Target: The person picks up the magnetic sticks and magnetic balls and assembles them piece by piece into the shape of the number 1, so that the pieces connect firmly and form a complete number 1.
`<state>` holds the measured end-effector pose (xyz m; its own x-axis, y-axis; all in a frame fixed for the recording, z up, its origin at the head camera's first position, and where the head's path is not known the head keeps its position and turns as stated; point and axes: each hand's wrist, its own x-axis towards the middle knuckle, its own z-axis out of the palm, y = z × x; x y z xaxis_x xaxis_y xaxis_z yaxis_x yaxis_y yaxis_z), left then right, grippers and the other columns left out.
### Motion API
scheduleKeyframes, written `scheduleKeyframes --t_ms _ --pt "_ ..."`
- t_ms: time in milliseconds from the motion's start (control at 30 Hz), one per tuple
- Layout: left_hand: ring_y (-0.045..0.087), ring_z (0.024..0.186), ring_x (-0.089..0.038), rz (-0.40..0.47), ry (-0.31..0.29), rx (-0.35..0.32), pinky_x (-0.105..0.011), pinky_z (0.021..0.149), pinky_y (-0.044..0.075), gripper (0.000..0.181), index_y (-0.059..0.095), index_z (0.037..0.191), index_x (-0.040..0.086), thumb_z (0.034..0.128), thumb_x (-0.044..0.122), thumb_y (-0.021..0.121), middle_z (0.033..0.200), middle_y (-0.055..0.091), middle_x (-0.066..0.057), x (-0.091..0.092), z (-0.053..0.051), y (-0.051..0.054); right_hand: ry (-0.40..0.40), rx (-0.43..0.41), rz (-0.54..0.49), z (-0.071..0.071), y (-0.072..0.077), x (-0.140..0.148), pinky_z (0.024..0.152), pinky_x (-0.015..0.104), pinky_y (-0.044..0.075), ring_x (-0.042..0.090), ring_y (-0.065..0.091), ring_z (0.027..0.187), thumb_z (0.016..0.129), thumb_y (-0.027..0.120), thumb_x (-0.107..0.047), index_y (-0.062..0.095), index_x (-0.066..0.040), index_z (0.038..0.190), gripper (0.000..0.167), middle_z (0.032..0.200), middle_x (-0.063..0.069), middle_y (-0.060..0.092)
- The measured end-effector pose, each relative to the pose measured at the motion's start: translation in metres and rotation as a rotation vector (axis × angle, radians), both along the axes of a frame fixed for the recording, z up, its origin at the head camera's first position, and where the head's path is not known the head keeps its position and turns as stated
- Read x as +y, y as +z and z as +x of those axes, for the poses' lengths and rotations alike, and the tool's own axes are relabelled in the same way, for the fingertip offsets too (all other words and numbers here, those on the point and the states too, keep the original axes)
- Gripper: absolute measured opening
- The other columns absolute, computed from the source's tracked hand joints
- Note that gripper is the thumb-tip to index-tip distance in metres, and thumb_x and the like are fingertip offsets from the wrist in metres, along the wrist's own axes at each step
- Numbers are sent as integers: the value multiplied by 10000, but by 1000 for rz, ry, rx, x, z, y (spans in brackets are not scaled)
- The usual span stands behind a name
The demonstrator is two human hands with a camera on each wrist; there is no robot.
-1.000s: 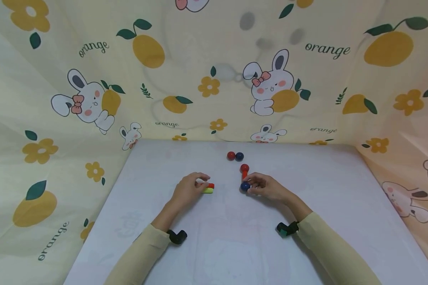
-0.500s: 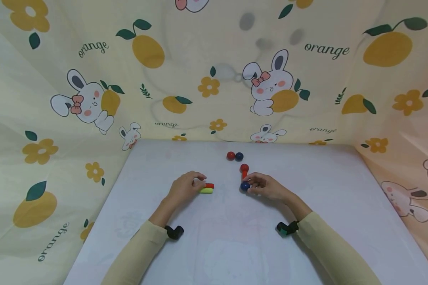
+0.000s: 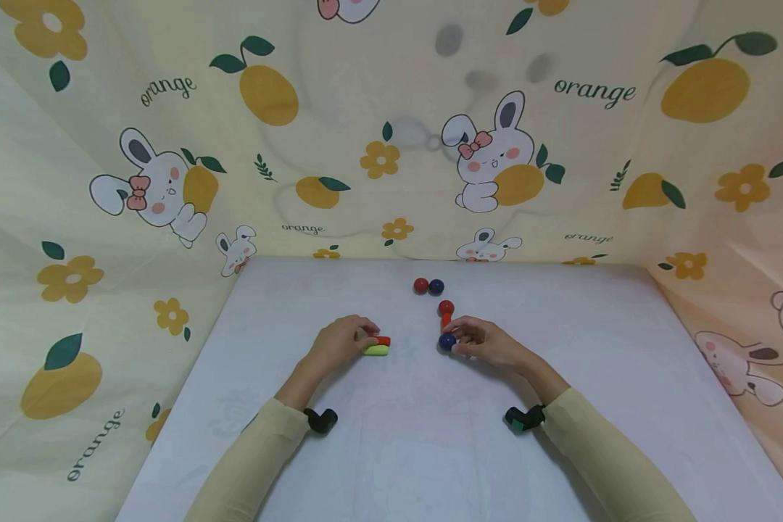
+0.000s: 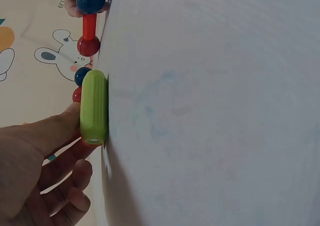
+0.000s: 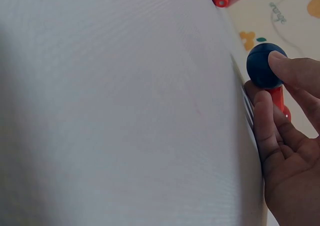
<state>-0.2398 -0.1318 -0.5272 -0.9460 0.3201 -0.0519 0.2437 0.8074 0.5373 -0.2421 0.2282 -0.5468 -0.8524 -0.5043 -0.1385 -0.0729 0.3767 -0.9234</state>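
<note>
My left hand (image 3: 342, 342) is at a red rod (image 3: 383, 341), with thumb and index finger pinching it. A yellow-green rod (image 4: 94, 107) lies alongside the red one, on the side nearer me. On the right, my right hand (image 3: 491, 342) holds a dark blue ball (image 5: 265, 66) with the thumb pressed on it and fingers behind. That ball is at the near end of a red-orange rod (image 3: 446, 320), whose far end carries a red ball (image 3: 446, 308); the three form a dumbbell shape. Part of the rod is hidden by the fingers.
Farther back, a loose red ball (image 3: 420, 286) and a dark blue ball (image 3: 436, 286) sit side by side on the white table (image 3: 417, 449). A patterned cloth (image 3: 391, 196) with rabbits and oranges hangs behind and along the sides.
My left hand has drawn back slightly to the left, uncovering more of the yellow-green rod. The right hand and the blue ball stay in place.
</note>
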Motion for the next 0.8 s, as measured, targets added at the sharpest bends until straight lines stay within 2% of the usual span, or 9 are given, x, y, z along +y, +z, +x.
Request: scheduleKeyframes --t_ms 167,533,800 --pt "676 1049 -169 -3 -12 -1 -416 947 567 232 794 1199 208 1002 329 789 1156 762 62 1 -2 -2 -3 -9 -1 0 0 1 856 285 565 322 605 1159 1019 746 -106 646 -92 1406 400 1285 170 656" --pt "680 1066 -180 -78 -45 23 -422 962 568 231 808 1189 217 1013 362 769 1151 748 51 2 -4 -1 -2 -8 -7 -1 -1 1 836 295 576 308 605 1146 1016 749 -103 653 -96 1398 394 1278 162 650" --pt "677 1044 -173 -137 -71 46 -394 915 575 213 813 1177 205 1016 337 768 1142 747 30 5 -6 -2 -12 -4 10 -1 -2 1 832 287 574 319 610 1141 1015 749 -96 657 -97 1396 392 1271 162 661"
